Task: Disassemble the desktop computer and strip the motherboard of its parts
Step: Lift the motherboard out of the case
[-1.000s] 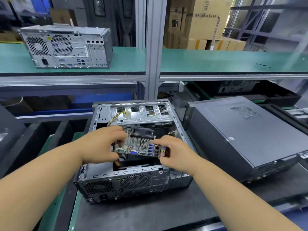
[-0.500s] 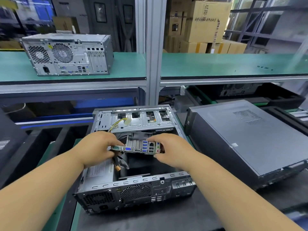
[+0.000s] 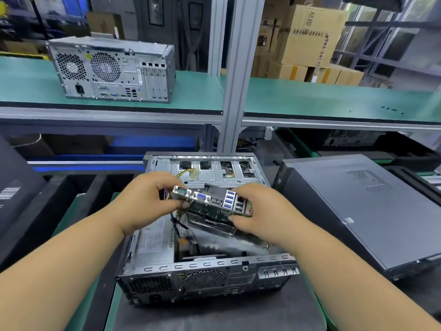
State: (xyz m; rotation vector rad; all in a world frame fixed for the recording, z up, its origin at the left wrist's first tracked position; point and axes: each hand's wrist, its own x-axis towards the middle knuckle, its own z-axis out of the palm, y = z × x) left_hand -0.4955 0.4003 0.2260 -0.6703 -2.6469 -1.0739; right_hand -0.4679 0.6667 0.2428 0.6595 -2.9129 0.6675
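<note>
Both hands grip the motherboard [image 3: 212,204], tilted with its port edge facing the person, above the open computer case [image 3: 205,266]. The left hand [image 3: 148,201] is closed on the board's left end by the serial and blue VGA ports; the right hand [image 3: 260,211] is closed on the right end by the audio jacks. Black cables [image 3: 177,225] hang beneath the left hand into the case. A closed black case [image 3: 362,209] lies on the bench [image 3: 214,316] right of the right hand.
</note>
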